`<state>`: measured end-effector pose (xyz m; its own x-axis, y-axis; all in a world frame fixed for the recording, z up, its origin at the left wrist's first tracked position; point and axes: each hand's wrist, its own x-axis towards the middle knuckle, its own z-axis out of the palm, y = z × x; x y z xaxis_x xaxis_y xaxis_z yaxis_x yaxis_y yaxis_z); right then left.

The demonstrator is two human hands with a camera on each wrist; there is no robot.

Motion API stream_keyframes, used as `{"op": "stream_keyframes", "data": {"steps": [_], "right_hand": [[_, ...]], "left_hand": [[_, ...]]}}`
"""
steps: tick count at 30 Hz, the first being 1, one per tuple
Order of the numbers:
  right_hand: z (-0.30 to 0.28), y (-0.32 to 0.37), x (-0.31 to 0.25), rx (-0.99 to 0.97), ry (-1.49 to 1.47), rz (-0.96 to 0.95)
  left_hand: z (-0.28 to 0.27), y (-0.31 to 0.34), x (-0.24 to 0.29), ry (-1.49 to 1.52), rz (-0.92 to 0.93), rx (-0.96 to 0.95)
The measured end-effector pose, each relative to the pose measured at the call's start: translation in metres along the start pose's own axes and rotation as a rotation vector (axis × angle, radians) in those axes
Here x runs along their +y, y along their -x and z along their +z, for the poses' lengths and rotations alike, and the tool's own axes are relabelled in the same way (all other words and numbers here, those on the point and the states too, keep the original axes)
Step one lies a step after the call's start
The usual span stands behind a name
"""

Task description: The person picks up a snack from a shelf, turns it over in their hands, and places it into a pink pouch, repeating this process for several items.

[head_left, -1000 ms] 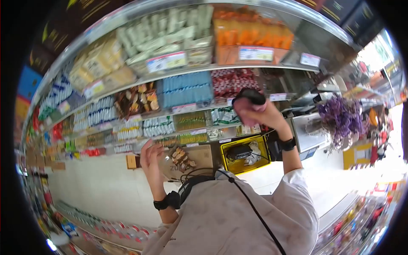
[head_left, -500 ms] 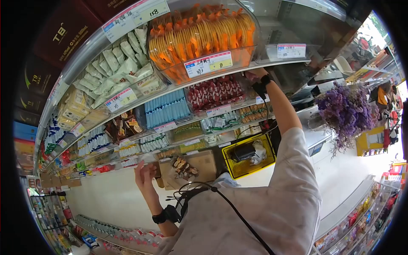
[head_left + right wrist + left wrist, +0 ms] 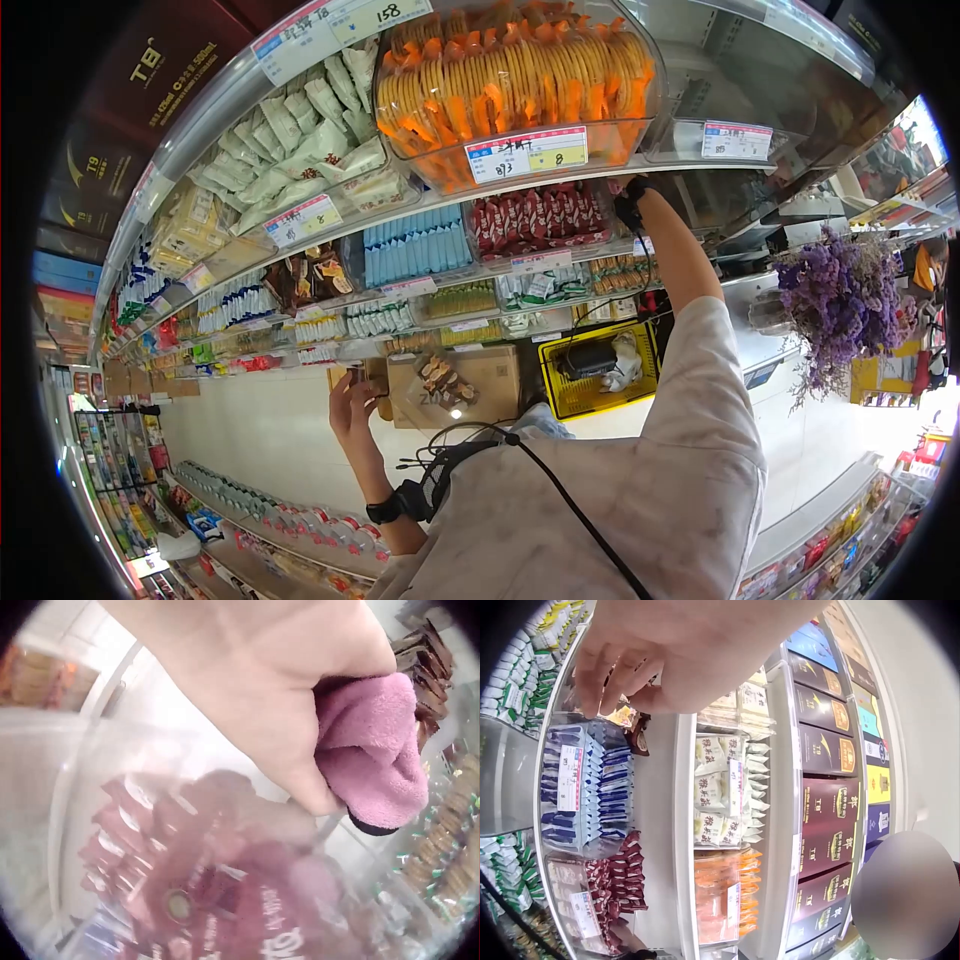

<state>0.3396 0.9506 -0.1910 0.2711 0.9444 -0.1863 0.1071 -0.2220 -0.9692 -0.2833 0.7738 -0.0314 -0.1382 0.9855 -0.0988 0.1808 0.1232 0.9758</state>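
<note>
In the right wrist view my right hand (image 3: 262, 690) grips a bunched pink cloth (image 3: 375, 750) with a dark edge, beside a clear bin of red packets (image 3: 225, 900). From the head view that hand (image 3: 626, 190) is partly hidden under the upper shelf, to the right of the red packets (image 3: 540, 218). My left hand (image 3: 352, 402) is held near a cardboard box (image 3: 500, 385), fingers loosely bent and holding nothing visible. A clear bag of brown-wrapped pieces (image 3: 443, 378) lies on that box.
Bins of orange-wrapped biscuits (image 3: 515, 80) and pale green packets (image 3: 300, 130) fill the upper shelf. A yellow basket (image 3: 600, 408) stands below the shelves. Dried purple flowers (image 3: 840, 300) stand at the right, near the counter.
My right hand, with the cloth, has moved from in front of the shelves to under the upper shelf beside the red packets. The head view has shifted; my left hand stays low.
</note>
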Motion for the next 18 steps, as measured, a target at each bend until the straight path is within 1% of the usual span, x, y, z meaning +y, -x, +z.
{"op": "stream_keyframes", "data": {"steps": [2, 5, 7, 8, 10, 12, 14, 16, 17, 18], "right_hand": [[-0.002, 0.003, -0.003, 0.018, -0.078, -0.012], [-0.013, 0.022, -0.010, 0.035, -0.271, -0.026], [-0.022, 0.049, -0.026, 0.049, -0.284, -0.023], [-0.026, 0.065, -0.039, 0.080, -0.166, -0.002], [-0.021, 0.123, -0.077, 0.135, 0.082, 0.040], [-0.003, 0.179, -0.092, 0.196, -0.046, 0.008], [0.019, 0.228, -0.101, 0.179, -0.211, -0.091], [0.047, 0.264, -0.101, 0.232, -0.424, -0.038], [0.065, 0.288, -0.115, 0.213, -0.512, -0.011], [0.081, 0.300, -0.124, 0.131, -0.615, 0.013]], "left_hand": [[-0.002, 0.000, -0.001, 0.010, -0.001, -0.007], [-0.004, 0.001, -0.004, 0.028, -0.008, -0.038], [-0.007, -0.002, -0.008, 0.031, 0.005, -0.081], [-0.008, -0.002, -0.007, 0.040, 0.022, -0.109], [-0.011, -0.001, -0.009, 0.066, 0.054, -0.155], [-0.014, -0.003, -0.015, 0.085, 0.049, -0.178], [-0.018, -0.007, -0.022, 0.097, 0.055, -0.213], [-0.023, -0.011, -0.026, 0.103, 0.066, -0.253], [-0.021, -0.009, -0.021, 0.143, 0.067, -0.259], [-0.018, -0.009, -0.015, 0.145, 0.072, -0.290]]}}
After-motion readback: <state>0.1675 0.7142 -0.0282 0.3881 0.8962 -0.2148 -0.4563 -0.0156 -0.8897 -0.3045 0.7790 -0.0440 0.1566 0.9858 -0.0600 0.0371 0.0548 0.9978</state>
